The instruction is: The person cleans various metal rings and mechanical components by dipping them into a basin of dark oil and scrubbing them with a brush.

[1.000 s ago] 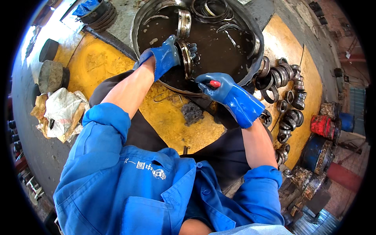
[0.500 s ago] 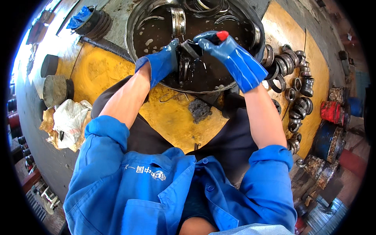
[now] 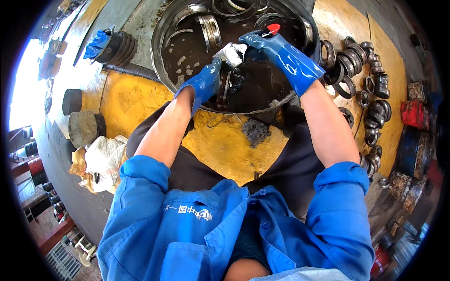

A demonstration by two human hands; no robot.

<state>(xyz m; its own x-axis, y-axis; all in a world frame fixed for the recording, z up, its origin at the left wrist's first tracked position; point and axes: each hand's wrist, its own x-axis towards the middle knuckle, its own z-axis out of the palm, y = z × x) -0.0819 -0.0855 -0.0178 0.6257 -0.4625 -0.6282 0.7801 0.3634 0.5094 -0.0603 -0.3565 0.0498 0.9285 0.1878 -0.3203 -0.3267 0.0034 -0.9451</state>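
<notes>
Both my hands wear blue rubber gloves and are closed on a shiny, wet metal ring (image 3: 231,54) held above a round basin (image 3: 157,51) of dark liquid. My left hand (image 3: 206,83) grips its lower left side. On its upper right is my right hand (image 3: 272,47), whose glove has a red patch at one fingertip; its inner fingers are partly hidden in shadow. Under the ring, a second metal ring (image 3: 225,88) shows at the liquid, close to my left hand. A wide metal ring (image 3: 210,33) stands half sunk beyond them. Several thinner rings (image 3: 241,9) lie at the far side.
Several dark metal rings (image 3: 349,63) are grouped on a yellow board right of the basin. A black fibrous lump (image 3: 256,131) lies between my knees. At left are a white plastic bag (image 3: 105,159), a grey cylinder (image 3: 83,129) and a ribbed dark container (image 3: 117,49).
The held ring has turned, so its bright broad face now shows instead of a dark edge. My hands stay on it over the basin. The whole view has shifted slightly.
</notes>
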